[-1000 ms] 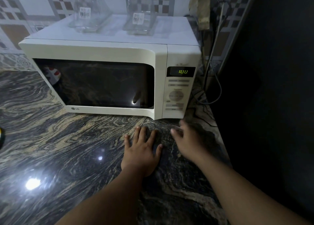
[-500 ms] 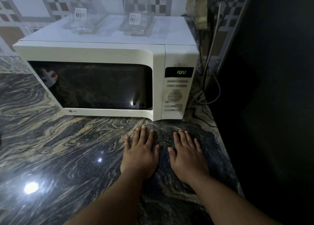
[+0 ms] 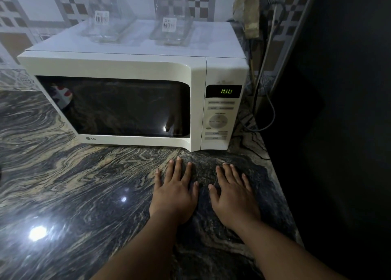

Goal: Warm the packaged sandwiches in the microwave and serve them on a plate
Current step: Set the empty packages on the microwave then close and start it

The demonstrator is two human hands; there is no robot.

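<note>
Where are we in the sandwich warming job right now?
Done, apparently: two clear plastic sandwich packs sit empty on the white microwave, door shut, green display lit with a time. In hand: nothing; the left hand and right hand rest flat on the marbled stone counter. Left: taking sandwiches out and plating; no plate visible.

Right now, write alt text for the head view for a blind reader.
A closed white microwave oven sits on a swirled dark marble counter, its green display lit. Both hands, left hand and right hand, lie flat before it; two empty clear plastic packages sit on top.
</note>
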